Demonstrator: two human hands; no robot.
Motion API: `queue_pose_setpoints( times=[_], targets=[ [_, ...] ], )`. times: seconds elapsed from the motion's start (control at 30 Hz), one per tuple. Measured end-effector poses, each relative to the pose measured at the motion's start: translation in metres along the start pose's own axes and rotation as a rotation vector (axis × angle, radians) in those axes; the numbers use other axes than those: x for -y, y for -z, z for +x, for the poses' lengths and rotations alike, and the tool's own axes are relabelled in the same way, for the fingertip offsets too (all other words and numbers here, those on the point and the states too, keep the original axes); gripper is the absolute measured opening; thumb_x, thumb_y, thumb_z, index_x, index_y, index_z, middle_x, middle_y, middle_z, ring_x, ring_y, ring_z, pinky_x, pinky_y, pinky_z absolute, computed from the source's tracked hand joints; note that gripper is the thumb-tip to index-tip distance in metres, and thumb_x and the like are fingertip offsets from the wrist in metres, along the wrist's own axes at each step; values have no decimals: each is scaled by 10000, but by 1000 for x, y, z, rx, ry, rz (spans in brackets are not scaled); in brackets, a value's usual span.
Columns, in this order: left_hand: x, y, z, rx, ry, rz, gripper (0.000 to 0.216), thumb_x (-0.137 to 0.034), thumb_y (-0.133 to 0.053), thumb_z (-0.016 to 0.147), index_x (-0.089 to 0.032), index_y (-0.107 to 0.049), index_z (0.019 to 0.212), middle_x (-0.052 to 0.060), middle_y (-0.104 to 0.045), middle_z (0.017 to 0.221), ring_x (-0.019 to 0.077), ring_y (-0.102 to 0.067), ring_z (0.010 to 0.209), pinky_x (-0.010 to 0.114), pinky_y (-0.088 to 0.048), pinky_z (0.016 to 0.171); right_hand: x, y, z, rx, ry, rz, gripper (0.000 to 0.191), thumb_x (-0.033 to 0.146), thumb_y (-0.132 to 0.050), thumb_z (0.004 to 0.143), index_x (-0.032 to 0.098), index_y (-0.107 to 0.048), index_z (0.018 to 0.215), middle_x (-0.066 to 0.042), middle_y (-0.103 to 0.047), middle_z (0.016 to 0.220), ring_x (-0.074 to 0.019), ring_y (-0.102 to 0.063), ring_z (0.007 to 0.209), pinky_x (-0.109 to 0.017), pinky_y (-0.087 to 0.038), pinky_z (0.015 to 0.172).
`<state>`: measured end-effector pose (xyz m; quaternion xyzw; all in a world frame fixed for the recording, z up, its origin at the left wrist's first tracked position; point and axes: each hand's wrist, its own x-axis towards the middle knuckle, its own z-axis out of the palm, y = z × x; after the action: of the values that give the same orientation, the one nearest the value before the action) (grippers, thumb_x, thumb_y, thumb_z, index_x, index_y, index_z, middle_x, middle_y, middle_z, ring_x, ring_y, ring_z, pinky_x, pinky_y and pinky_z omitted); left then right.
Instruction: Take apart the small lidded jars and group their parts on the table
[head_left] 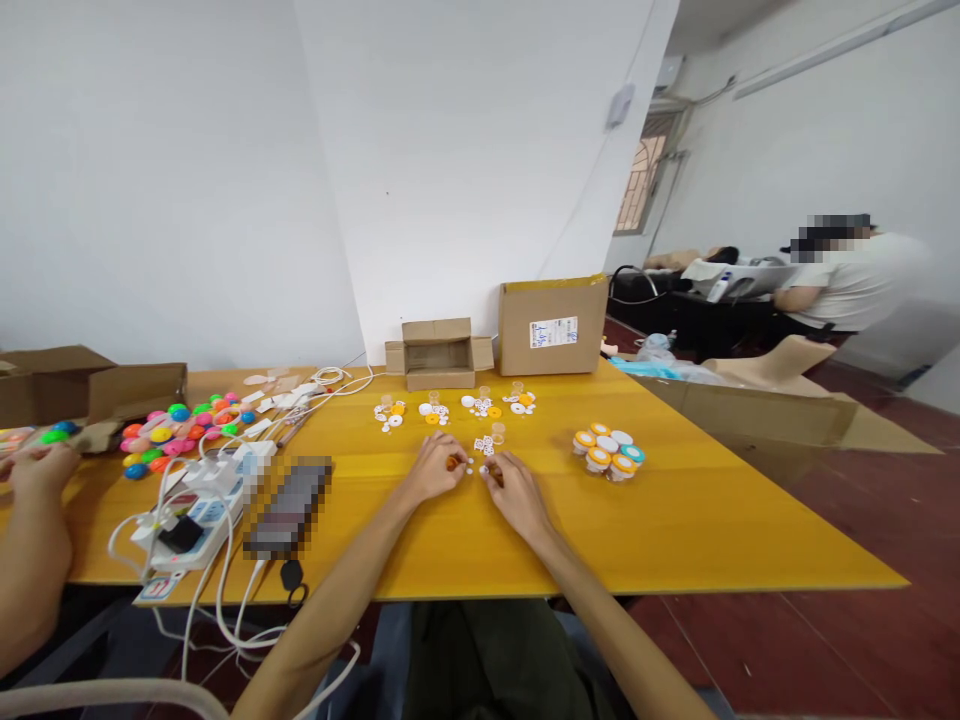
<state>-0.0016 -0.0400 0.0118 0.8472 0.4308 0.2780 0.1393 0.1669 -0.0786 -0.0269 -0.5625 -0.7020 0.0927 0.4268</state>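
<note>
My left hand (436,470) is closed around a small orange round piece (452,463), partly hidden by the fingers. Opposite it, my right hand (516,492) pinches a tiny white piece (484,470) at its fingertips. Another small white disc (470,462) lies on the table between the hands. Just beyond them are white square pieces with dark markings (484,443) and a small clear cup (498,432). Further back, several similar sets of parts lie in a row, among them an orange disc (493,412) and a white disc (395,421).
Orange, white and teal-topped round containers (609,452) cluster at the right. An open small box (439,378) and a larger carton (553,330) stand at the back. Leftward are a phone (289,508), a power strip (217,510), colourful balls (176,435) and another person's hand (37,470).
</note>
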Motion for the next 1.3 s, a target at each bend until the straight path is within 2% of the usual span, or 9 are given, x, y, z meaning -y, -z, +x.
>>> queue_pose_setpoints(
  times=[0.17,0.3,0.37,0.5,0.67,0.93,1.13,1.3],
  targets=[
    [6,4,0,-61,19,-23,178,-105,-563,771,-226,-692,794,38,-677,883,236,-576,956,379,-441,893,-1,-1,-1,-1,14,-2,148,113,-529,799,227,-622,788,-34,-657,825,-201,-627,756,-308,-509,735],
    [20,13,-1,-170,84,-33,153,-123,-580,782,-224,-682,833,42,-648,962,240,-563,1005,391,-440,931,-1,-2,-1,-3,25,-7,151,123,-512,811,231,-616,801,-33,-651,828,-200,-620,763,-311,-510,745],
    [28,16,-3,-183,119,-45,148,-120,-612,760,-222,-677,847,40,-628,998,235,-562,1019,389,-442,949,-1,-3,-1,1,31,1,154,124,-504,815,233,-612,804,-31,-646,832,-199,-619,768,-310,-511,743],
    [34,14,-5,-118,107,-116,162,-138,-632,752,-214,-666,891,41,-601,1027,204,-577,960,356,-478,922,0,-3,-1,15,39,39,178,106,-483,822,231,-609,809,-35,-644,845,-197,-622,771,-312,-512,747],
    [29,10,-6,-63,57,-187,188,-157,-624,765,-222,-662,938,39,-611,1002,195,-579,941,343,-496,903,-1,-5,-1,11,60,88,215,83,-466,823,229,-622,842,-36,-651,880,-192,-634,789,-315,-519,767],
    [30,7,-4,-29,13,-236,176,-143,-609,778,-214,-658,931,45,-635,1031,199,-601,977,351,-486,935,0,-6,-1,20,71,123,232,91,-468,832,237,-634,905,-45,-658,935,-203,-640,864,-337,-533,805],
    [29,4,-2,-12,-32,-263,148,-162,-569,843,-211,-658,952,56,-661,1071,196,-612,1033,346,-476,970,4,-2,-2,75,112,111,251,92,-439,856,233,-617,961,-59,-643,988,-209,-636,910,-347,-529,846],
    [25,5,-3,23,-48,-281,158,-212,-535,903,-225,-666,991,64,-680,1109,197,-617,1066,340,-474,981,5,-2,-3,65,149,76,277,74,-435,848,231,-616,986,-64,-639,1000,-214,-635,925,-347,-527,859]
  ],
)
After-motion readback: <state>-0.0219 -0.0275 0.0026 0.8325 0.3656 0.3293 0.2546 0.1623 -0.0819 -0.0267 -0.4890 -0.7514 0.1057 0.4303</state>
